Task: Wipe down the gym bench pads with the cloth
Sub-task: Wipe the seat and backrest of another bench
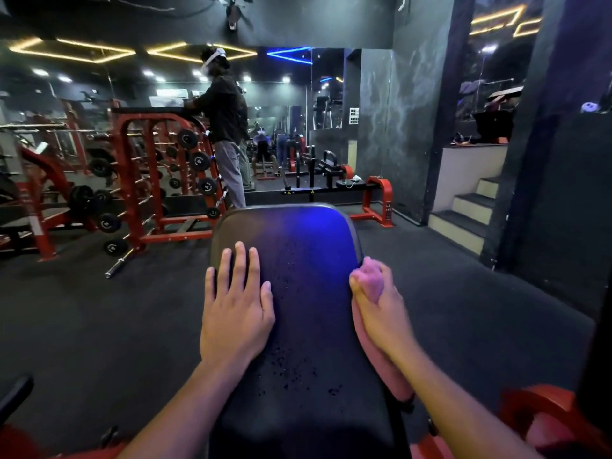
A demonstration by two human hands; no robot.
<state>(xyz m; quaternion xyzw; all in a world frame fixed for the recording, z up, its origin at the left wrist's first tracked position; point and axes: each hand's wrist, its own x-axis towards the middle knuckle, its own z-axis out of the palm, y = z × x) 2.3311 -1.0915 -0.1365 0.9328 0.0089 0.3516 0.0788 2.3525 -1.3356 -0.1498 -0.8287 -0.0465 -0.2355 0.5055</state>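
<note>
Your left hand (235, 313) lay flat, fingers spread, on the left edge of the black bench pad (304, 293), while your right hand (381, 303) had its grip closed round the pink cloth (377, 356), pressing it along the pad's right edge, droplets between them.

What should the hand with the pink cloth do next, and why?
Probably slide the pink cloth from the right edge across the bench pad. The right hand grips it at the pad's side, droplets speckle the middle, and the left hand lies flat, steadying the pad.
</note>
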